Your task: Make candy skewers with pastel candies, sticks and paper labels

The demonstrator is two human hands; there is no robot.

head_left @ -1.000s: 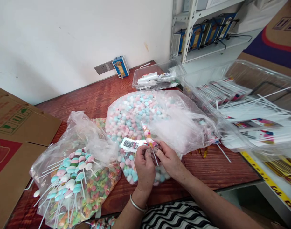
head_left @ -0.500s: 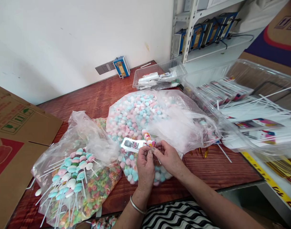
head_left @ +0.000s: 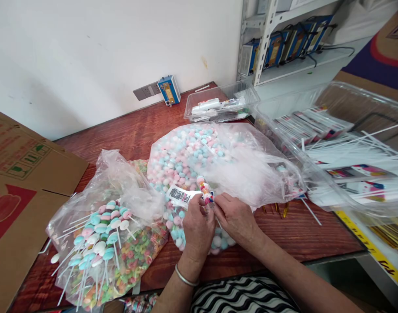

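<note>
A candy stick (head_left: 204,186) in a clear wrapper with a colourful print stands up between my two hands, above the bag of pink, white and blue candies (head_left: 179,156). My left hand (head_left: 199,226) is closed around the wrapper's lower end. The fingers of my right hand (head_left: 236,217) pinch the same end from the right, and part of the thin white stick shows below. A white printed label (head_left: 182,196) sticks out to the left, beside my left fingers; how it joins the wrapper is hidden.
At left, candy lollipops (head_left: 101,234) on white sticks lie on a bag of ring candies (head_left: 136,256), near a cardboard box (head_left: 29,174). A clear tub (head_left: 336,191) of sticks and printed wrappers stands right. Behind are a smaller clear tray (head_left: 188,114) and a blue device (head_left: 169,90).
My left hand has shifted up and turned, its fingers now covering more of the wrapper's lower end. The label has tilted, and the whole view has drifted slightly.
</note>
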